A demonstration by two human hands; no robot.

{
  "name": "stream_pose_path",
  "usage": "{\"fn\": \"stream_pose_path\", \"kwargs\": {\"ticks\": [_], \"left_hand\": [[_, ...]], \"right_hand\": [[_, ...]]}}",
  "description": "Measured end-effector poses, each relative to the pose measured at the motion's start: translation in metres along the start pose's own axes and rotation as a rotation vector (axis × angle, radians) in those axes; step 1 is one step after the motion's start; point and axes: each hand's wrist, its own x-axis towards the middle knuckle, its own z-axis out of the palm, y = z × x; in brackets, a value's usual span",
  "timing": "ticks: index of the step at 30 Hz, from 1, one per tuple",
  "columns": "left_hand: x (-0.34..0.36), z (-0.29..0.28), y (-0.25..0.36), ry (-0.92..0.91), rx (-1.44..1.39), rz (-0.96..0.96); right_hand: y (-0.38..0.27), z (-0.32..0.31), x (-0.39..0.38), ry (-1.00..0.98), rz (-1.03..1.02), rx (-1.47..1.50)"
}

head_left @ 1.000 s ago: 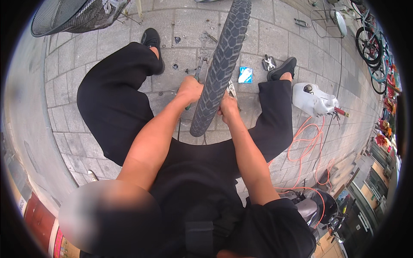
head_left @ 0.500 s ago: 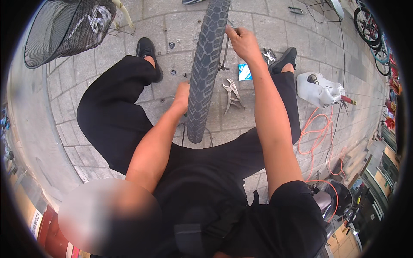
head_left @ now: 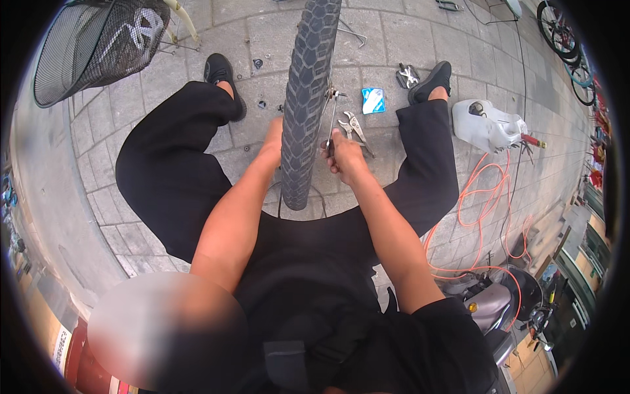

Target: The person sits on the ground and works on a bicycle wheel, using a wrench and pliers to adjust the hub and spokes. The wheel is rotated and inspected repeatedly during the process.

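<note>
Since the earlier frame, my right hand (head_left: 346, 157) has come down from the upper part of the tyre (head_left: 307, 98) and now sits low beside it, on its right flank. That hand is closed around a thin metal tool (head_left: 330, 121) whose shaft runs up from the fist toward the wheel's hub area; I cannot tell the tool's kind. My left hand (head_left: 273, 139) is pressed against the opposite flank of the tyre, level with the right hand; most of it is hidden behind the tread, so I cannot tell whether its fingers are closed. The tyre stands upright between my two hands and between my knees, its lower end near my lap. Just beyond the right hand, pliers (head_left: 355, 129) lie on the paving (head_left: 262, 39), with a small blue packet (head_left: 373, 100) a little farther out. Well to the right of the grip sit a white jug (head_left: 487, 125) and an orange hose (head_left: 485, 197). Far left of the left hand is a wire basket (head_left: 92, 46).
</note>
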Motion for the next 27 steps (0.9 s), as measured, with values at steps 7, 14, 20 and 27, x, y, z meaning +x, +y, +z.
{"fn": "stream_pose_path", "kwargs": {"ticks": [7, 14, 20, 27], "left_hand": [[0.000, 0.002, 0.009, -0.016, -0.166, -0.013], [-0.001, 0.001, -0.007, -0.047, -0.263, 0.148], [0.005, -0.003, -0.024, -0.143, -0.360, 0.405], [0.003, -0.005, -0.046, -0.331, -1.119, -0.191]], "right_hand": [[-0.085, -0.001, -0.071, 0.058, -0.683, -0.491], [-0.199, -0.012, 0.027, 0.433, -0.951, -0.662], [-0.182, -0.026, 0.125, 0.200, -0.421, -0.604], [-0.112, -0.016, 0.135, 0.122, -0.239, -0.122]]}}
